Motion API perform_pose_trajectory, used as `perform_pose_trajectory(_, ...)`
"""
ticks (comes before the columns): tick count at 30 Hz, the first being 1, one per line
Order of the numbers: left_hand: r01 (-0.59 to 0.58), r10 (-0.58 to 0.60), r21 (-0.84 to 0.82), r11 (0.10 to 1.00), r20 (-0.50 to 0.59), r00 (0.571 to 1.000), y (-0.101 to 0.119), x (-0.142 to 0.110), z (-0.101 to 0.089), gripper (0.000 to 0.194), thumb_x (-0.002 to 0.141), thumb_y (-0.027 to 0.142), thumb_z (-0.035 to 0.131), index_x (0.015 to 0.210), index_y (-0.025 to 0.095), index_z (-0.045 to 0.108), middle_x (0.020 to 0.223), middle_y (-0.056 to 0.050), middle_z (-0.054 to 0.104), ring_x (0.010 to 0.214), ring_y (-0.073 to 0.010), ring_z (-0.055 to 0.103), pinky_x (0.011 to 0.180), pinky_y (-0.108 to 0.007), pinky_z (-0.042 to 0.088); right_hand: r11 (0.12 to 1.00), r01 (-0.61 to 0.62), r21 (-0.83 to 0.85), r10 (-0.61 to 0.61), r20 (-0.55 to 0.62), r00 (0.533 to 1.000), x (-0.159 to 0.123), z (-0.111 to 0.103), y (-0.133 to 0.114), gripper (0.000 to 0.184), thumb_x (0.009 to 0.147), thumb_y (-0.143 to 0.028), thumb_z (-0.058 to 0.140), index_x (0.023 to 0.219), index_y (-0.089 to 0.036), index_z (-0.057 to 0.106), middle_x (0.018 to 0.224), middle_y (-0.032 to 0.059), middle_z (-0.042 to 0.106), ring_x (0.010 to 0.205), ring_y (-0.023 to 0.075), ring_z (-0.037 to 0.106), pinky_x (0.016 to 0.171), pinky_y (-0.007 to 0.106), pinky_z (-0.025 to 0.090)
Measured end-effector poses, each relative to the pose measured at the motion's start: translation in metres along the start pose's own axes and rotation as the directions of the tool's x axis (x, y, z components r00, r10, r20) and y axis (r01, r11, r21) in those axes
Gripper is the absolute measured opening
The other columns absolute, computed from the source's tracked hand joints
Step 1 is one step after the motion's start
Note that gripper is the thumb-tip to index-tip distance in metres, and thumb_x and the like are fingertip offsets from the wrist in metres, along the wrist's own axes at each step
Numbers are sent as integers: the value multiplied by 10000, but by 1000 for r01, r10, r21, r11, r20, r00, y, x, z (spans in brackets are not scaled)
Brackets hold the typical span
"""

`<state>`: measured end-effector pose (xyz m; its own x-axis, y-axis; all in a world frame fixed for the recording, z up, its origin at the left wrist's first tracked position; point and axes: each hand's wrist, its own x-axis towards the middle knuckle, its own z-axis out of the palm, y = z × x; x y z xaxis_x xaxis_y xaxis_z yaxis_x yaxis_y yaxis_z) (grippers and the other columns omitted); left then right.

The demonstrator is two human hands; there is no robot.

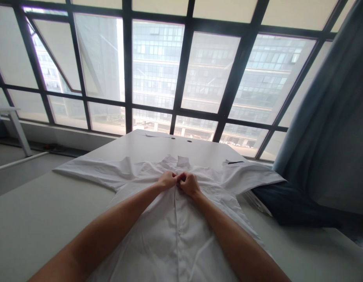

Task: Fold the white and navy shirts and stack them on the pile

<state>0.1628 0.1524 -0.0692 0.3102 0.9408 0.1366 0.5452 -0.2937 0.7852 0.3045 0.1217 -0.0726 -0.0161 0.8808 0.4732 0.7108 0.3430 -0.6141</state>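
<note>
A white button-up shirt (158, 235) lies spread face up on a white table, its sleeves stretched out to both sides and its collar at the far end. My left hand (168, 179) and my right hand (188, 183) meet at the front placket, a little below the collar. The fingers of both are pinched together on the shirt's edge, nearly touching each other. Whether a button is between the fingertips is hidden. Below my hands the placket runs straight towards me, with small buttons along it.
Dark folded cloth (293, 203) lies at the table's right, partly under the right sleeve. The white table (31, 219) has two dark round holes near its far edge. A blue-grey curtain (319, 109) hangs at the right, and large framed windows (158, 62) stand behind.
</note>
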Motion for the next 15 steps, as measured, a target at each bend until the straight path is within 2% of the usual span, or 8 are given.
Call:
perform_pose_trajectory(4, 34, -32, -100, 994, 24, 999, -4, 3, -2, 380, 818, 448, 612, 622, 124, 653, 526, 31, 502, 525, -102, 423, 521, -228, 306, 998, 11, 58, -11, -3, 1000, -2, 0, 1, 127, 747, -250, 617, 766, -147, 689, 685, 49, 707, 622, 166, 629, 604, 244, 454)
perform_pose_trajectory(9, 15, -15, -94, 995, 1, 1000, -3, 3, -1, 237, 807, 275, 563, 670, 117, 674, 575, 7, 569, 549, -113, 470, 535, -225, 347, 992, -1, 123, 2, -14, 1000, -3, 1, 2, 125, 760, -279, 638, 760, -158, 669, 683, 46, 703, 619, 172, 636, 598, 255, 485)
perform_pose_trajectory(12, -8, 7, -64, 998, -15, 1000, 0, 1, 1, 198, 790, 218, 547, 678, 118, 676, 588, -6, 590, 566, -124, 502, 544, -225, 363, 946, -152, 286, 138, 69, 988, -2, 1, 0, 148, 791, -305, 632, 760, -162, 657, 645, 44, 697, 544, 166, 634, 511, 245, 496)
perform_pose_trajectory(15, -11, 10, -30, 999, -32, 999, 5, -2, 1, 196, 793, 189, 523, 694, 116, 675, 596, -14, 603, 561, -126, 517, 554, -229, 383, 831, -355, 428, 277, 235, 932, 1, -2, -3, 158, 801, -287, 635, 701, -165, 631, 586, 29, 671, 450, 147, 602, 415, 229, 482)
